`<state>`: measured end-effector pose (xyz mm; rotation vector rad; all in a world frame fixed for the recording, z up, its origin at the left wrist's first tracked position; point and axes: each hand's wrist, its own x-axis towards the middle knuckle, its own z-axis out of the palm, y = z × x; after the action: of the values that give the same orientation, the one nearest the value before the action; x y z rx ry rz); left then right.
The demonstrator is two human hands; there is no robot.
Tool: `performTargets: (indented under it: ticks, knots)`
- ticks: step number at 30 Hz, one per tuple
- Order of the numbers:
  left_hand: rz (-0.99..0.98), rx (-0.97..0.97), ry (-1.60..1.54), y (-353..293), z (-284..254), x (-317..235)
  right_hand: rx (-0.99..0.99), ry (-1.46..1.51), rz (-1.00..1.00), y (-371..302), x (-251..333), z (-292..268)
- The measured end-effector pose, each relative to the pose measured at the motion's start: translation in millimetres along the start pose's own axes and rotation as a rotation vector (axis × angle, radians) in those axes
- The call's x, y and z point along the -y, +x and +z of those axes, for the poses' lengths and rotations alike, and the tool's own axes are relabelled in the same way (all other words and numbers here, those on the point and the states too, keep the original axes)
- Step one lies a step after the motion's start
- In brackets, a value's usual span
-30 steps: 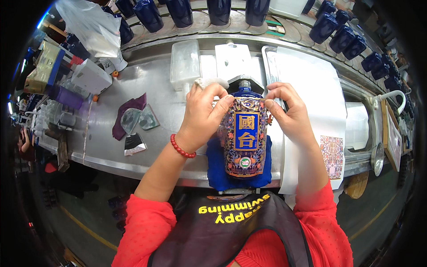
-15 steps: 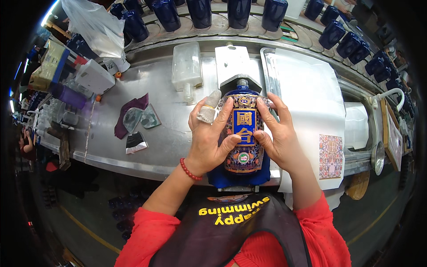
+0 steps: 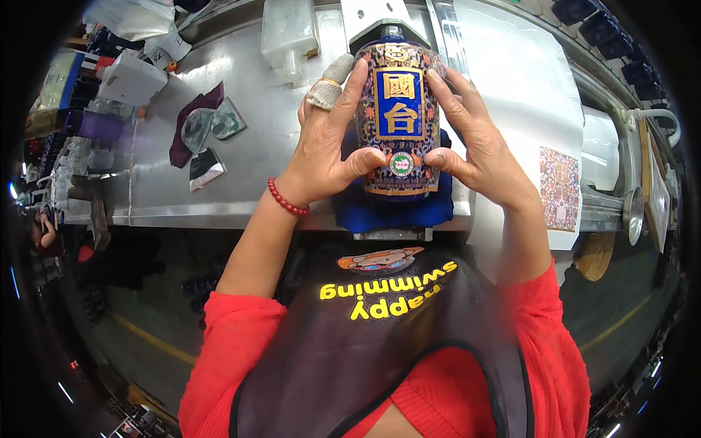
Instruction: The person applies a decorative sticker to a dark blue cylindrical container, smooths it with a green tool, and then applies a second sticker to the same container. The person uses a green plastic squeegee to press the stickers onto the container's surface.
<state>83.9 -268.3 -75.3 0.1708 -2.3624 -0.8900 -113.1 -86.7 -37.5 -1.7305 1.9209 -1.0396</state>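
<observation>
Near top centre, the left hand [image 3: 315, 150] and right hand [image 3: 485, 157] spread wide, ungripping, against the labelled bottle [image 3: 399, 109], seemingly steadying it above the blue cloth [image 3: 391, 213].

bottle label [image 3: 399, 117]: gold characters [image 3: 399, 87] on blue panel [image 3: 400, 104], round green-white emblem [image 3: 401, 164] | apron [image 3: 328, 372]: yellow lettering [image 3: 387, 288] | sheet [image 3: 511, 73]: patterned label [image 3: 559, 188]

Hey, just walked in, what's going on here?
A person's left hand and right hand are spread against opposite sides of a labelled blue bottle, thumbs toward its base. It lies face up on a blue cloth, neck pointing away from the person. Another patterned label shows at the near end of white paper on the right.
</observation>
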Motion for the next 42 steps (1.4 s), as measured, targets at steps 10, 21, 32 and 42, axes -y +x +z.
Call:
performTargets:
  ticks: [10,21,32,42]
  knots:
    - [0.038,0.031,-0.021,-0.7,-3.0,3.8,0.017,-0.006,-0.038,-3.1,-0.1,0.5]
    - [0.008,0.112,-0.03,-2.2,-9.4,4.9,0.038,-0.039,-0.03,-5.7,5.3,-2.8]
    - [-0.083,0.116,0.035,9.6,-14.4,-2.8,-0.008,0.025,0.041,12.9,17.3,-6.6]
    - [-0.065,0.131,0.002,10.0,-14.8,3.7,0.039,0.061,0.096,16.6,13.4,-10.4]
